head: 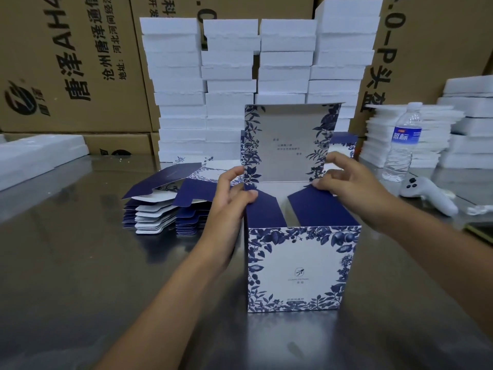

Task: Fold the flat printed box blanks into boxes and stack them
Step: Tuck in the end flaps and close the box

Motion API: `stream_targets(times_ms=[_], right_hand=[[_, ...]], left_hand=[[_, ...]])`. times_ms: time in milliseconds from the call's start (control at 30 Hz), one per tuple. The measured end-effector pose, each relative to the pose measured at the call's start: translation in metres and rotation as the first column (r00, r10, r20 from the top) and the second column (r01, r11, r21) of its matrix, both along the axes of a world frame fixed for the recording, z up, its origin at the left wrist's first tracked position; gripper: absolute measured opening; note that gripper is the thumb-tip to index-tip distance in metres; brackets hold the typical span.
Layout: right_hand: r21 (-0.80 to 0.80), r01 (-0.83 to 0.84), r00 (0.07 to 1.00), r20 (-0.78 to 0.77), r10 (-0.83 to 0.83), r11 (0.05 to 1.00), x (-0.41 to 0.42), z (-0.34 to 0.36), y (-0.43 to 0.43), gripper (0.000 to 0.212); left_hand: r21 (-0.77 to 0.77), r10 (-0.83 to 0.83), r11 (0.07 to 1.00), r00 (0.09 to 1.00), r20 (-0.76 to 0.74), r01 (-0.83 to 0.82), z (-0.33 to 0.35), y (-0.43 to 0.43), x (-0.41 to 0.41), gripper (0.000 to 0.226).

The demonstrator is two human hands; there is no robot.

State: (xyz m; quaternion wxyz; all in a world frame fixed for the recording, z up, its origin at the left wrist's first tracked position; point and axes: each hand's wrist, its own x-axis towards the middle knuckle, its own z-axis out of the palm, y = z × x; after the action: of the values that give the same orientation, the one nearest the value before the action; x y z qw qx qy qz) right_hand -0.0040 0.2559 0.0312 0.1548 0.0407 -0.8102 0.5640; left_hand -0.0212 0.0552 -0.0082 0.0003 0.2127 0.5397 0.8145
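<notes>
Box interior hidden by the front panel; lid print too small to read. Box (pixel 298 265) upright on bench (pixel 80 263), lid flap (pixel 289 142) raised at the back. Left hand (pixel 232 193) pinches left navy flap (pixel 264 209). Right hand (pixel 346 182) pinches right navy flap (pixel 320 209). Flat blanks (pixel 165 209) stacked just left of the left hand.

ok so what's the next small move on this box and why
Probably tip the lid panel forward and down over the opening. The box stands upright, the left flap and right flap are already folded inward under the left hand and right hand, and only the lid panel stands up at the back.
</notes>
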Motion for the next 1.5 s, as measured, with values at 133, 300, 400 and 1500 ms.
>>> stream_targets(times_ms=[133,300,400,1500], right_hand=[[-0.095,0.004,1.0,0.004,-0.004,0.995,0.005,-0.002,-0.001,0.035],[-0.181,0.025,0.992,0.127,-0.002,0.983,0.005,-0.001,0.002,0.035],[-0.065,0.132,0.984,0.126,-0.123,0.989,0.001,0.007,-0.004,0.04],[0.058,0.012,0.947,0.319,-0.03,0.998,-0.004,0.025,-0.037,0.018]], left_hand=[[-0.012,0.034,0.999,0.999,-0.035,-0.034,0.0,0.001,0.004,0.018],[-0.056,0.056,0.997,0.998,0.029,-0.055,-0.001,0.003,0.003,0.02],[-0.099,0.066,0.993,0.998,-0.003,-0.066,0.0,0.002,0.002,0.015],[-0.521,0.126,0.854,0.972,0.2,-0.004,0.045,0.014,-0.022,0.007]])
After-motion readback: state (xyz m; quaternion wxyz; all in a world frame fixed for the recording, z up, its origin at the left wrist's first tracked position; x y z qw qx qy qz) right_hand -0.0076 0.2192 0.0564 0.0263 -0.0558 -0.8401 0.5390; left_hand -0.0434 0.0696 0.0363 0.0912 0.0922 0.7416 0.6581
